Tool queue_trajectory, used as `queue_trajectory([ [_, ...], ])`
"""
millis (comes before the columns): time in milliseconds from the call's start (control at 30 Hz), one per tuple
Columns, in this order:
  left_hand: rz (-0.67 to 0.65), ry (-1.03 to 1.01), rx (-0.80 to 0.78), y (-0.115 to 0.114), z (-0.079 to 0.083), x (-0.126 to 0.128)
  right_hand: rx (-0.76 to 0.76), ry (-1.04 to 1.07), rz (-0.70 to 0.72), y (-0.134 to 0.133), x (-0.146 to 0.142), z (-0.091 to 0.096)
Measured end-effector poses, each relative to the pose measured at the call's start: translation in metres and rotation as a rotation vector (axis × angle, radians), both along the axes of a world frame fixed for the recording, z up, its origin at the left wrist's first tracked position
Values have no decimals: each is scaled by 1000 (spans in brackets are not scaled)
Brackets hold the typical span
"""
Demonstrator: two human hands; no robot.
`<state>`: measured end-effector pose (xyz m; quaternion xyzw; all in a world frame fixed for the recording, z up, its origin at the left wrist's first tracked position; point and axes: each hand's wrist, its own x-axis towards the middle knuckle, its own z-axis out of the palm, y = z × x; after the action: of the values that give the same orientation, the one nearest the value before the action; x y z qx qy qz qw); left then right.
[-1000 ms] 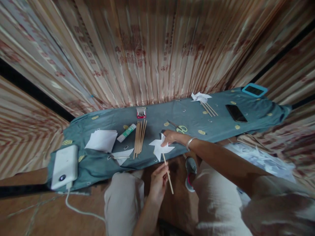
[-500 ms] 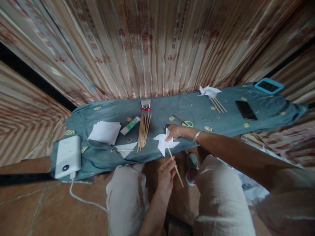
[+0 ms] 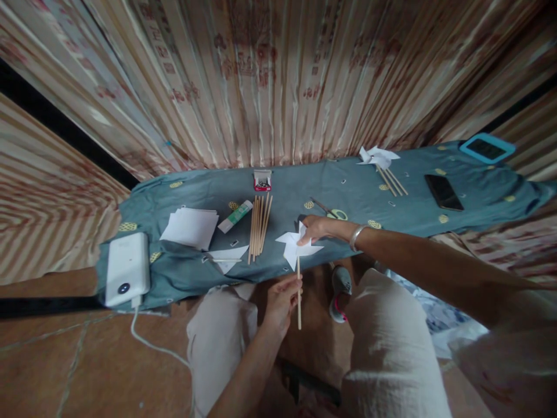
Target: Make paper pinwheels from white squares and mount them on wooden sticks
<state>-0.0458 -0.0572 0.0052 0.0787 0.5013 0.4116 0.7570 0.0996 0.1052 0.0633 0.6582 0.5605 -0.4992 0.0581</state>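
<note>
Left hand around stick, below pinwheel

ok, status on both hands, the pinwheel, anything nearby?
Left fingers pinching wooden stick. Right fingers holding paper pinwheel near its centre. Stick's upper end at pinwheel. Nearest clutter: scissors, just beyond right wrist.

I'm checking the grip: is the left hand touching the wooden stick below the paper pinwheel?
Touching: the head view shows the left hand pinching the wooden stick below the paper pinwheel.
</note>
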Motion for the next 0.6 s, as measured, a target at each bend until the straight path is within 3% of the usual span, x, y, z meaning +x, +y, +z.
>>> queue_trajectory([
  [600, -3, 22, 86, 3, 2, -8, 4, 224, -76, -9, 8, 3],
])
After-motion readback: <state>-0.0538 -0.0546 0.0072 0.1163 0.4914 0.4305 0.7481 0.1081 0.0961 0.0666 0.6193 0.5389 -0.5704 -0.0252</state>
